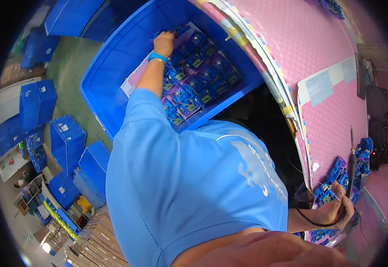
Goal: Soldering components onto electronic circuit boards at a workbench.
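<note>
While the left hand's (163,43) grip isn't showing, blue modules (192,83) are filling its five o'clock. The right (336,211) is holding a soldering iron (351,165).

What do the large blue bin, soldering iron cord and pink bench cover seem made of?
Large blue bin: probably satiny plastic; soft sheen on walls. Soldering iron cord: likely dull rubber or plastic; it bends smoothly. Pink bench cover: perhaps glossy plastic; light glares off it.

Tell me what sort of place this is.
Most likely an electronics assembly workshop: there is what looks like a soldering iron over a pink-covered bench, a large blue bin holding rows of small blue assemblies, and more blue bins beyond.
</note>
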A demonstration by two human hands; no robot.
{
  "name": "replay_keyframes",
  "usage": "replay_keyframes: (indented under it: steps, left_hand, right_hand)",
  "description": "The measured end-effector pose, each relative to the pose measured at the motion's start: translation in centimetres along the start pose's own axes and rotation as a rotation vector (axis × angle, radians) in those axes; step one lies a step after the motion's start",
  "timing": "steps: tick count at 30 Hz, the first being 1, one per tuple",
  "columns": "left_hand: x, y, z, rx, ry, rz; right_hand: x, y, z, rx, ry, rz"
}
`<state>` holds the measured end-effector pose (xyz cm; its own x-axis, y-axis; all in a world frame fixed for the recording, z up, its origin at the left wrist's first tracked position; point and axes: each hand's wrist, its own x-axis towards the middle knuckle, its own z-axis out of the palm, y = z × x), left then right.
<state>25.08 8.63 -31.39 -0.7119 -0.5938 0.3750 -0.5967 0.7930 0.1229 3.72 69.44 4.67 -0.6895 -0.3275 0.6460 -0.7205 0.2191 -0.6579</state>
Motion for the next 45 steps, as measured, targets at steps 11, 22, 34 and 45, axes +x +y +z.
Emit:
replay_keyframes:
  steps: [11, 22, 34, 45]
  left_hand:
    - [6.8, 4.3, 1.3, -0.202, 0.424, -0.087]
    - [25.4, 35.3, -19.4, -0.71, 0.312, 0.727]
    - [35.7, 48.2, -14.8, -0.031, -0.087, 0.19]
    - [36.5, 43.2, -11.3, -0.141, -0.395, 0.858]
  right_hand:
    - [-0.9, -1.1, -0.8, 0.001, 0.051, 0.073]
    - [-0.7, 0.4, -0.8, 0.054, 0.078, 0.125]
    - [-3.3, 2.3, -4.7, 0.082, 0.158, 0.154]
    - [-4.0, 3.5, -5.3, 0.167, 0.189, 0.189]
